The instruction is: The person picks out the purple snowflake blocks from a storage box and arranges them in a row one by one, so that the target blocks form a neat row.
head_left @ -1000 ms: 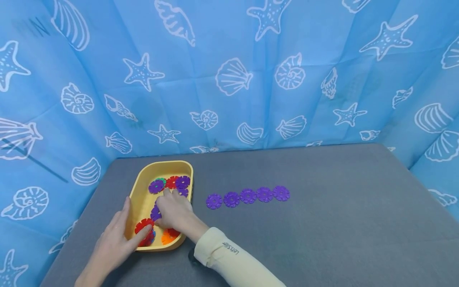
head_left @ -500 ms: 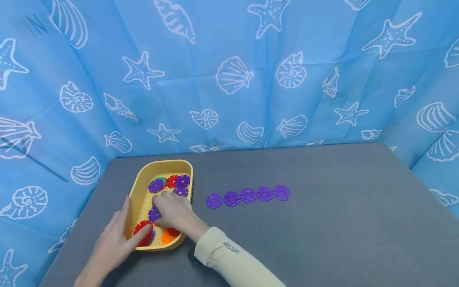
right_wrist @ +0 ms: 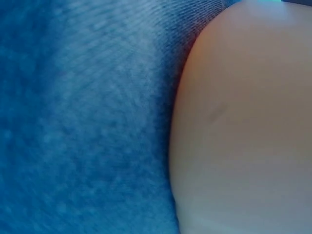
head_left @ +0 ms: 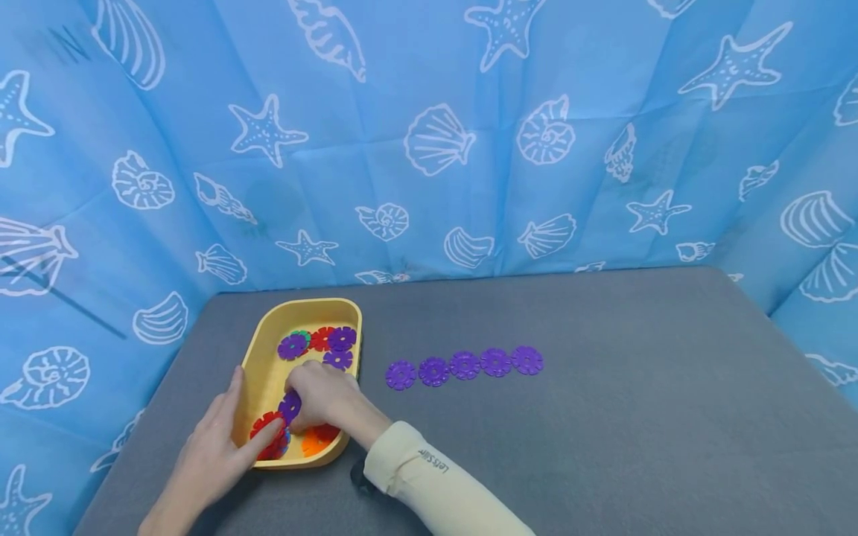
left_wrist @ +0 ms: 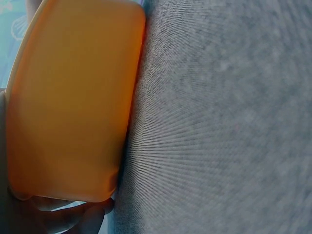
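Note:
A yellow plastic tub (head_left: pixel 264 376) on the grey table holds notched flower-shaped building discs. My left hand (head_left: pixel 214 447) grips its near left side, thumb over the rim above a red disc (head_left: pixel 267 428) and fingers along the outer wall. In the left wrist view, fingers (left_wrist: pixel 87 214) curl at the tub's wall (left_wrist: pixel 73 102). My right hand (head_left: pixel 328 394) reaches into the tub with curled fingers and pinches a purple disc (head_left: pixel 290 408), which stands tilted at the fingertips; part of it is hidden. The right wrist view shows mostly the tub's outer wall (right_wrist: pixel 243 122).
More discs lie in the tub: a purple one (head_left: pixel 293 346) over green, a red one (head_left: pixel 322 339), and an orange one (head_left: pixel 315 443) near the front. To the right, several purple discs (head_left: pixel 465 365) form a row on the grey table (head_left: pixel 603 417). A blue shell-print curtain (head_left: pixel 429 186) hangs behind.
My right hand has drawn back slightly toward the near end of the tub. The purple disc at its fingertips has shifted nearer and tilted. The left hand stays in place.

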`<state>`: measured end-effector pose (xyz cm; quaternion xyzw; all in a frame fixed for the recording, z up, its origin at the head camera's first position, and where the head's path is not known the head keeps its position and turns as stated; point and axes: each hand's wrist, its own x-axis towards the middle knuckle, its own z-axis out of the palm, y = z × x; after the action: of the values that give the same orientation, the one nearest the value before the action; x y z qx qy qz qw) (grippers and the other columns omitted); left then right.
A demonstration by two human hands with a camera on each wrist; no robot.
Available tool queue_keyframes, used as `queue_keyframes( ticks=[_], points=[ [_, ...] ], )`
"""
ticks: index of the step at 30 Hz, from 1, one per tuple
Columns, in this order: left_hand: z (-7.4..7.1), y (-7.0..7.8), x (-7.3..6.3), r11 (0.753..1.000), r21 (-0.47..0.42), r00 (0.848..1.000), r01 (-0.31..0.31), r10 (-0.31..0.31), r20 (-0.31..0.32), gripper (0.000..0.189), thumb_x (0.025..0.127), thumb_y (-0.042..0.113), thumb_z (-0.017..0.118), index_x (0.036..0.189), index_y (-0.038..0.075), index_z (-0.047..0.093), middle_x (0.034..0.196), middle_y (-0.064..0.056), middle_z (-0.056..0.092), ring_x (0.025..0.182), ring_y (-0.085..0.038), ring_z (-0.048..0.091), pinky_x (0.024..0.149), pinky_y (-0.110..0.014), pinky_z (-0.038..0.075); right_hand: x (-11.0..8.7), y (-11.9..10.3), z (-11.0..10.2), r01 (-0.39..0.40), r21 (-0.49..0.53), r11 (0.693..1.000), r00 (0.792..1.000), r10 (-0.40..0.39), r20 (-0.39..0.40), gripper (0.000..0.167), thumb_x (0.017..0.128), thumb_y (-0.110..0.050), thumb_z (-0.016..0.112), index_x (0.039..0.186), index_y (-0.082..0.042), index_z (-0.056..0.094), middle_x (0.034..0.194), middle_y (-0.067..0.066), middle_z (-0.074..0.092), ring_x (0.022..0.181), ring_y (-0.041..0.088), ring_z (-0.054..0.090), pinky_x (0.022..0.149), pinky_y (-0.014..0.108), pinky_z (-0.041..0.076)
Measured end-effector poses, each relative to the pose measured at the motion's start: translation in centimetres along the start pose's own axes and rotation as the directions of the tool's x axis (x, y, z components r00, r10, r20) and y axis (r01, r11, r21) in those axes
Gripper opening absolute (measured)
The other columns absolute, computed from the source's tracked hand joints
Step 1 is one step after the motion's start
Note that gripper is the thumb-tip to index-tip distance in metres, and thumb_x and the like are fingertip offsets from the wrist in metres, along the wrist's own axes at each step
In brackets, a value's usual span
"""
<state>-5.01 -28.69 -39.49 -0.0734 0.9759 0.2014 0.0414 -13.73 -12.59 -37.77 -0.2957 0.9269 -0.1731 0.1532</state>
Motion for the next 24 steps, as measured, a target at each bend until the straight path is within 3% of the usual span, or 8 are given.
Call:
queue_keyframes(
  ticks=[13,24],
  points=[
    [-0.01,-0.03,0.02,1.000,0.002,1.000,-0.007,0.007,0.000,0.115,0.090,0.066,0.063,0.164,0.005,0.000,0.138,-0.030,0.049,0.102,-0.028,0.057,0.084,-0.048,0.061,-0.08,-0.04,-0.34,0.003,0.051,0.999,1.000,-0.004,0.007,0.028,0.077,-0.036,0.090,0.097,-0.022,0.075,0.072,-0.010,0.059,0.066,0.005,0.053,0.055,0.017,0.045],
    [-0.12,0.22,0.10,1.000,0.003,0.999,0.025,-0.025,0.026,0.115,0.091,0.066,0.062,0.164,0.004,-0.003,0.138,-0.030,0.048,0.106,-0.032,0.058,0.089,-0.052,0.060,0.10,0.60,-0.31,0.132,0.025,0.991,0.990,-0.131,-0.046,0.051,0.078,-0.047,0.087,0.125,-0.030,0.073,0.108,-0.018,0.074,0.084,-0.002,0.058,0.068,0.012,0.049]
  ],
)
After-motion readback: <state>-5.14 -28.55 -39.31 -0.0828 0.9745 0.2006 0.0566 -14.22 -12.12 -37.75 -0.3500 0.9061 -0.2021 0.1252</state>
